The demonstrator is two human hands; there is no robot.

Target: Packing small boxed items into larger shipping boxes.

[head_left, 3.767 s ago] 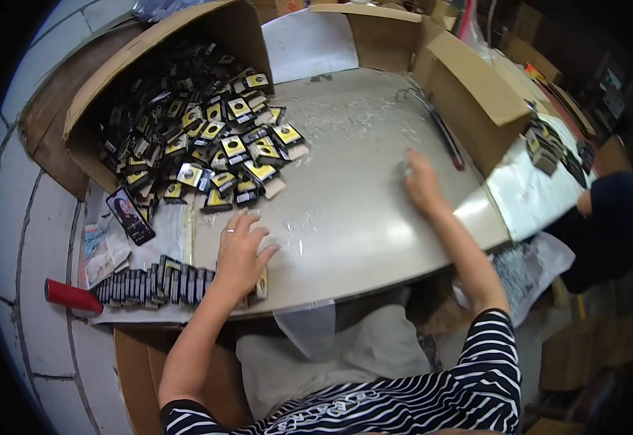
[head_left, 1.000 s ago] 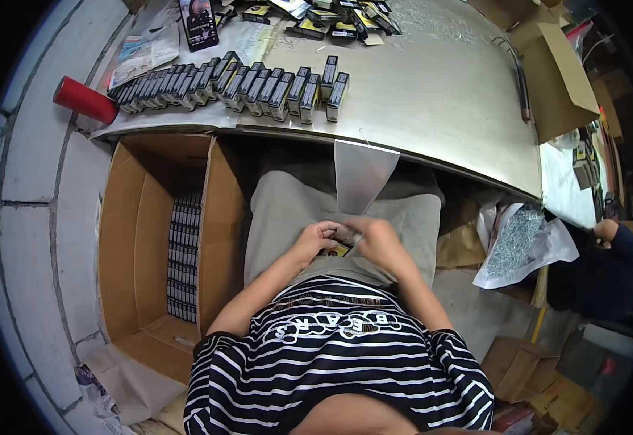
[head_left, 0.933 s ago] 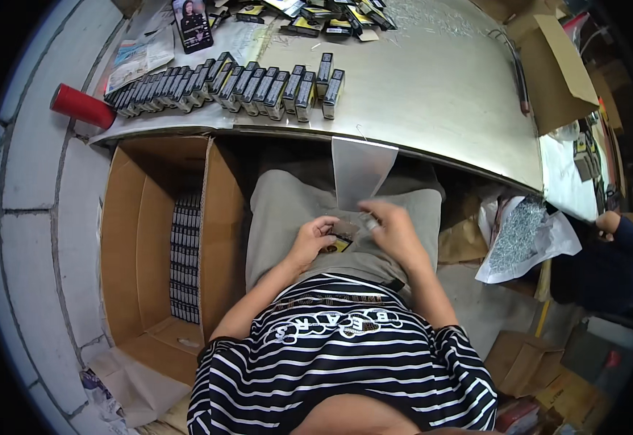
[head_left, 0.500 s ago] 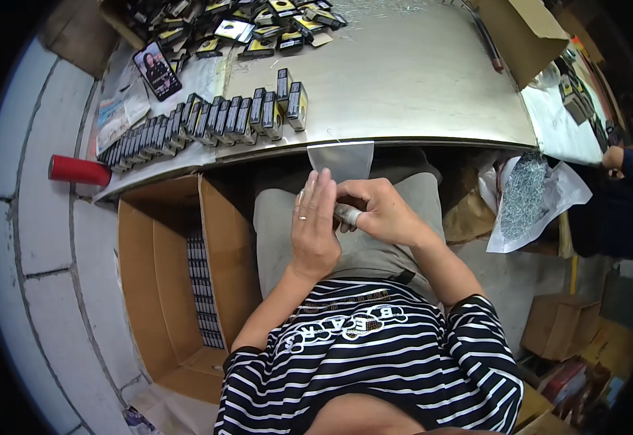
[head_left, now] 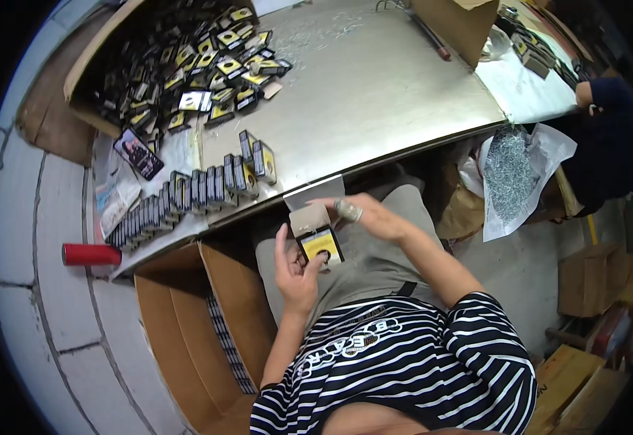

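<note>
In front of my lap, my left hand (head_left: 298, 279) holds a small black-and-yellow cardboard box (head_left: 321, 249), its thumb lying across the yellow face. The box's pale top flap stands raised. Closed around the edge of that flap is my right hand (head_left: 371, 217), with a wrapping on its thumb; its fingertips are partly hidden. Some thin shiny bits show at the box's mouth, too small to name. Beyond my hands, a whitish sheet (head_left: 315, 191) hangs at the table's front edge. A row of similar boxes (head_left: 186, 192) stands upright along the table's left front.
A big carton lying open (head_left: 84, 72) spills many boxes onto the metal tabletop (head_left: 374, 87). A phone (head_left: 139, 154) and a red cylinder (head_left: 92, 254) sit left. A carton (head_left: 178, 319) stands beside my left leg. At right are a bag of metal pieces (head_left: 508, 170) and another person's hand (head_left: 586, 96).
The head view has turned, so the scene sits tilted. My hands were close together with their contents hidden; now my left hand holds the box with its flap up, and the right has moved to the flap.
</note>
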